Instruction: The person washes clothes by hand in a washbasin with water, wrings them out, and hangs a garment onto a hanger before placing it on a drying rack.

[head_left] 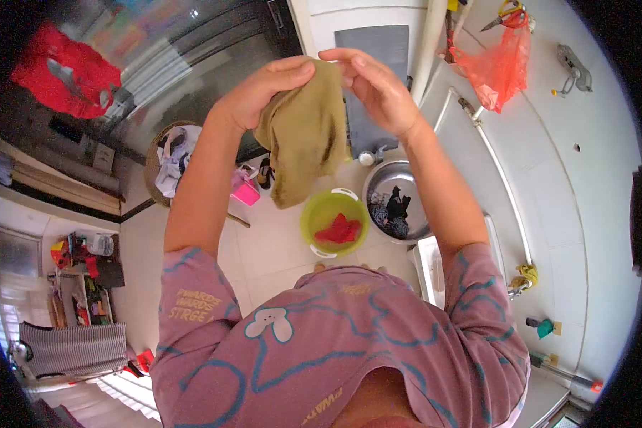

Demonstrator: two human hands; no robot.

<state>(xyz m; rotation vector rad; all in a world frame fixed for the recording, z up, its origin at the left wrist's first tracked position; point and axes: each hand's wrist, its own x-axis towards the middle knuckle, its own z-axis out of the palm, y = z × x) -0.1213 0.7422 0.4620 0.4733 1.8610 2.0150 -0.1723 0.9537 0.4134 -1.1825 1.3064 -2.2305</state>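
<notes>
An olive-green cloth (pixel 303 132) hangs down in front of me, raised at arm's length. My left hand (pixel 267 89) grips its upper left edge, thumb pressed on the fabric. At the cloth's upper right edge is my right hand (pixel 379 93), palm turned inward, fingers apart; whether its fingertips hold the edge is hard to make out. Below the cloth, a green basin (pixel 308 228) with white handles stands on the floor with a red cloth (pixel 339 230) in it. Right of it, a metal basin (pixel 378 178) holds dark clothes (pixel 396 207).
A basket (pixel 152 167) with light clothes stands at the left, near a pink container (pixel 246 191). A red garment (pixel 68 71) hangs at the upper left. On the right wall are a red plastic bag (pixel 496 68), pipes (pixel 503 171) and a tap (pixel 518 287).
</notes>
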